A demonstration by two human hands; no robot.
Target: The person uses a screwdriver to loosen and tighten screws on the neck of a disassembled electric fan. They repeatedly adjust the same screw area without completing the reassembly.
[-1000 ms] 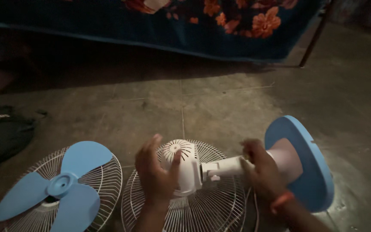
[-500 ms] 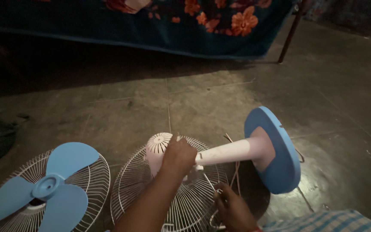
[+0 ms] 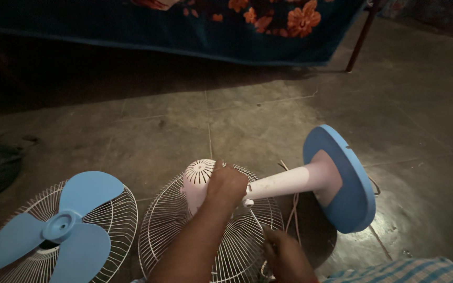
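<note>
The floor (image 3: 132, 120) carries everything. My white fan guard (image 3: 174, 220) lies flat on it, the white motor housing (image 3: 197, 178) resting on top, its stand's blue base (image 3: 349, 183) tipped sideways. My left hand (image 3: 226, 186) has its fingers curled around the housing. My right hand (image 3: 284, 257) touches the guard's rim; whether those fingers are spread or together, I can't tell. The blue blade (image 3: 58, 230) sits on another guard nearby.

The scene is sitting in dim, warm light, with the brightest patch falling on the floor (image 3: 268, 120) at centre and right. Darkness is pooling under the bed (image 3: 184, 31) and swallowing the far left edge. The white fan stem (image 3: 289, 181) is glowing slightly overexposed, while its blue base (image 3: 349, 188) is casting a deep shadow beneath. Grain is softening the detail, the corners are darkening, and the right hand (image 3: 284, 257) is looking slightly blurred.
</note>
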